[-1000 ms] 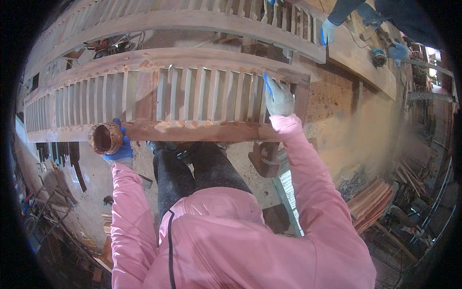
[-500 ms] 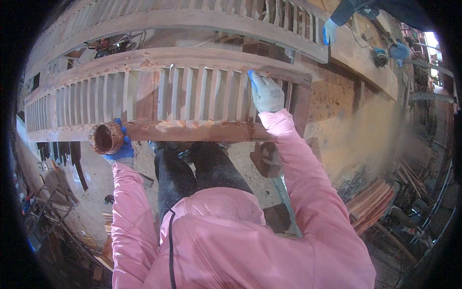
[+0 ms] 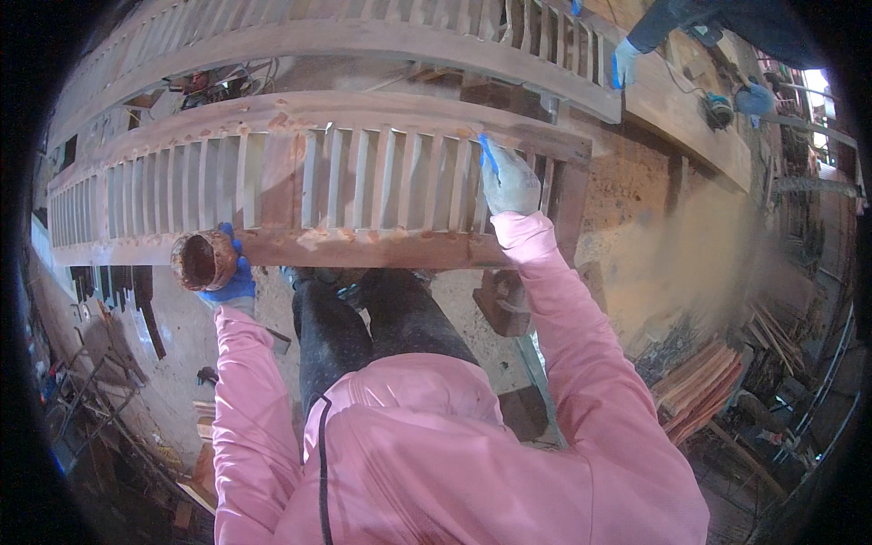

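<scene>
A slatted wooden panel [image 3: 282, 195], like a louvred shutter, lies across in front of me, with reddish-brown filler smears along its rails. Beside its near rail, my left hand [image 3: 232, 283] in a blue and white glove holds a round brown pot [image 3: 202, 261], crusted at the rim and dark inside. My right hand [image 3: 511, 180], in a similar glove, is over the slats towards the panel's right end. Its fingers point at the far rail and look pressed together; whatever they may hold is hidden beneath the glove.
Beyond lies a second slatted panel [image 3: 381, 44]. At the upper right, another person's gloved hand [image 3: 625, 64] rests by that panel's end, near a power tool [image 3: 718, 109] on a board. A wooden block [image 3: 501, 300] stands below my panel; stacked planks [image 3: 698, 386] lie at right.
My right hand has shifted slightly right along the far ends of the slats. My left hand and the pot have barely moved. The other person's hand has moved a little.
</scene>
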{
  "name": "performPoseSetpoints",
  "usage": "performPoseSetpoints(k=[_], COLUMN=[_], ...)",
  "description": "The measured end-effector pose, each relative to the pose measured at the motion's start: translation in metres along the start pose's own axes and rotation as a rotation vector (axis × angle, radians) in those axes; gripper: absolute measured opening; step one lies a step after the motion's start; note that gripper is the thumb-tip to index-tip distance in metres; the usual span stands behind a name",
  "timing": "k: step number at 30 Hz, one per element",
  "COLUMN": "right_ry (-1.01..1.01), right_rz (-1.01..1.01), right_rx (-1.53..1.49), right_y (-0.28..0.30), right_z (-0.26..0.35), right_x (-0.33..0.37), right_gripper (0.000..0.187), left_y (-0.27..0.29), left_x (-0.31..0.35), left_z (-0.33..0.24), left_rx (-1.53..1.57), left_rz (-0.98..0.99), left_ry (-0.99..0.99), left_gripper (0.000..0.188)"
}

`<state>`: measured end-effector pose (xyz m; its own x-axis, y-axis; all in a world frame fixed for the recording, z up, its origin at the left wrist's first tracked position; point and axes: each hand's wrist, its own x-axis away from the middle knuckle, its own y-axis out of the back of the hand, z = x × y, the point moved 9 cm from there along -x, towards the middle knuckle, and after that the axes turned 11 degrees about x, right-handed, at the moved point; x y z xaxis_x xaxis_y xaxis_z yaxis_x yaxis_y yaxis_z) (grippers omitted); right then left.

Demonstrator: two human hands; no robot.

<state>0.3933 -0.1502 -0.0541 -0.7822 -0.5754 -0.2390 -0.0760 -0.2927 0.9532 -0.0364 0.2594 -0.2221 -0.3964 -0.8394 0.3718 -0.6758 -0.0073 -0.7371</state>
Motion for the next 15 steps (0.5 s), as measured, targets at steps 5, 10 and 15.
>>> performPoseSetpoints(k=[5, 10, 15], right_ry=[0.215, 0.331, 0.409], right_rz=[-0.014, 0.125, 0.184], right_rx=[0.029, 0.284, 0.305], right_y=[-0.008, -0.032, -0.038], right_z=[0.039, 0.062, 0.063], right_x=[-0.011, -0.005, 0.009], right_gripper=[0.042, 0.048, 0.047], left_y=[-0.013, -0.012, -0.024], left_x=[0.008, 0.009, 0.012], left_z=[-0.006, -0.007, -0.003], left_rx=[-0.012, -0.068, -0.045], left_rz=[0.056, 0.127, 0.143], left_ry=[-0.004, 0.048, -0.018], left_gripper=[0.069, 0.070, 0.071])
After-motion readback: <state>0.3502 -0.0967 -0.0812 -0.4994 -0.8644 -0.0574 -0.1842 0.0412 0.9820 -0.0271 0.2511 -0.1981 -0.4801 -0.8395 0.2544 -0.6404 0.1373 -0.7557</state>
